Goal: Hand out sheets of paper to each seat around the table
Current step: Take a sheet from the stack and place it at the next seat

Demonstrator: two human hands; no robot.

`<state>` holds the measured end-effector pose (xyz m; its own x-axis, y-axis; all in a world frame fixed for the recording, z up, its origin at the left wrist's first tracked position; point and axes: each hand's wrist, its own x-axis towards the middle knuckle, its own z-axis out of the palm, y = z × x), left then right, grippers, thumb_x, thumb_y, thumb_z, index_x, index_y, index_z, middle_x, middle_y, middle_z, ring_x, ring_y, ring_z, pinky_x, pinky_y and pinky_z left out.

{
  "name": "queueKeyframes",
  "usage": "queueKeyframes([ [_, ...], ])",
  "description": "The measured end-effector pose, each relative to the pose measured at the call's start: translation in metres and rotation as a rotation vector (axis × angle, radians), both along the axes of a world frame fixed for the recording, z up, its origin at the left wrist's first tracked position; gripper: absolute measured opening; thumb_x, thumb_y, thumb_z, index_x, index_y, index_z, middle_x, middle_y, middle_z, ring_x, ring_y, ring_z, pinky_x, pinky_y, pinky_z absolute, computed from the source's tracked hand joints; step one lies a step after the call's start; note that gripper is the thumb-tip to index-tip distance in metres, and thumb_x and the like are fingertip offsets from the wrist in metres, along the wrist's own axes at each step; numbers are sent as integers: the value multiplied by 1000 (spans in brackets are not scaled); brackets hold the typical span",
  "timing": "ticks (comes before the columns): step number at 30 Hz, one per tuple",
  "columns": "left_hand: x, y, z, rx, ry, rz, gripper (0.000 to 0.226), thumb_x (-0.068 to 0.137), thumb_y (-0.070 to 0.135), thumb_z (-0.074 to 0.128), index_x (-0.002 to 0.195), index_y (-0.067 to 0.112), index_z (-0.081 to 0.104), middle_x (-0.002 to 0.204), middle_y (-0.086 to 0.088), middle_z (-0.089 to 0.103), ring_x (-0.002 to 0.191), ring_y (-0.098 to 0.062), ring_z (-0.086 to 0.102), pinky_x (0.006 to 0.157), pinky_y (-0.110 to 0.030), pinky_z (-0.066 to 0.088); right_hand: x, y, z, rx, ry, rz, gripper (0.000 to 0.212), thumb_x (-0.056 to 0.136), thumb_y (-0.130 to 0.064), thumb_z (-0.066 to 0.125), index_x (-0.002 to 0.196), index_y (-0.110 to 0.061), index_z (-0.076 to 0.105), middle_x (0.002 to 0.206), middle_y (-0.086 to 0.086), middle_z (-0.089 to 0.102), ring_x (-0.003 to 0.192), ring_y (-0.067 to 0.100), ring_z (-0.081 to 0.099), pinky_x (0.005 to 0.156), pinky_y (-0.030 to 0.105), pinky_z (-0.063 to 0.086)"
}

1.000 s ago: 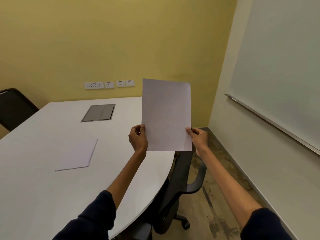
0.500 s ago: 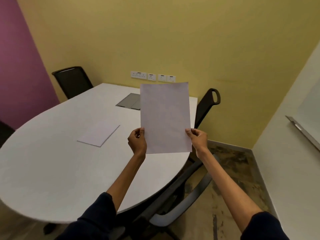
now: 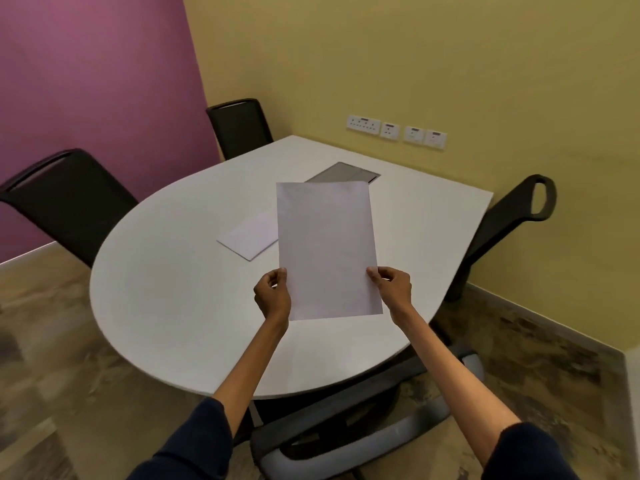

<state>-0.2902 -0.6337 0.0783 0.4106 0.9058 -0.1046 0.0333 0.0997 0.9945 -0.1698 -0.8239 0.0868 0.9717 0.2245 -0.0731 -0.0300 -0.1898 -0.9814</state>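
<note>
Head view: gaze has swung left since a second ago; purple wall and two more black chairs now show, so more seats are likely unserved. Left hand and right hand pinch the blank white paper sheet upright above the white rounded table. Another sheet lies flat there. No writing legible; wall-socket markings too small.

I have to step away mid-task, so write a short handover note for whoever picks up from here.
Left hand: pinching the left edge of the held sheet.
Right hand: pinching its right edge; the sheet is upright above the table.
Done: one sheet lies on the table near the middle, not clearly at any seat.
Left: no paper lies in front of any of the four chairs in view; place the held sheet first.
</note>
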Motion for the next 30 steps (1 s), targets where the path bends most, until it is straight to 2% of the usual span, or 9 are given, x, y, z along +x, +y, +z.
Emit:
queueKeyframes([
  [4,23,15,-32,-29,39,11,22,96,25,60,105,7,68,103,-4,67,101,-23,64,84,-31,51,33,12,-33,-101,11,71,29,87,-31,72,103,-6,75,104,5,74,96,20,69,89,39,56],
  [7,34,23,-56,-56,96,21,23,95,24,62,105,5,69,109,-8,70,106,-24,64,91,-33,52,55,21,-53,-171,30,135,28,87,-30,72,102,-7,76,104,5,74,97,20,68,87,35,55],
  [12,33,33,-94,-112,203,54,26,93,22,66,106,1,71,112,-13,70,107,-26,64,88,-29,49,70,33,-83,-286,96,241,27,86,-29,73,98,-5,76,101,7,75,98,23,68,92,43,53],
  [16,37,40,-116,-149,278,54,24,91,17,67,107,-1,72,113,-15,70,109,-29,65,90,-30,50,90,43,-104,-365,148,325,27,87,-28,72,94,-2,75,97,8,74,93,25,67,89,44,52],
  [18,38,42,-126,-157,320,60,22,91,16,67,104,-1,72,112,-15,71,109,-30,65,87,-28,48,98,48,-116,-409,169,368,25,87,-27,72,81,-2,73,82,6,71,79,23,62,75,39,49],
  [20,39,43,-138,-179,382,53,21,90,15,68,103,-1,72,112,-16,71,110,-30,65,86,-27,46,107,53,-131,-456,201,404,37,86,-26,72,56,-10,59,60,0,54,62,19,46,61,31,35],
  [23,41,42,-159,-201,449,49,20,90,16,69,100,0,73,111,-15,71,109,-31,65,84,-26,46,117,57,-153,-540,192,454,53,85,-25,73,44,-21,40,46,-7,39,51,14,36,54,29,24],
  [27,43,42,-183,-164,559,22,19,89,19,70,93,1,75,109,-14,72,106,-30,65,81,-27,48,125,56,-183,-660,226,487,49,84,-30,71,49,-18,41,51,-3,42,53,17,40,58,31,28],
  [30,44,40,-195,-129,640,-3,23,88,24,71,94,2,74,114,-15,68,107,-31,64,86,-35,54,123,55,-199,-741,231,478,42,83,-35,69,56,-18,41,58,-1,42,57,19,41,61,31,28],
])
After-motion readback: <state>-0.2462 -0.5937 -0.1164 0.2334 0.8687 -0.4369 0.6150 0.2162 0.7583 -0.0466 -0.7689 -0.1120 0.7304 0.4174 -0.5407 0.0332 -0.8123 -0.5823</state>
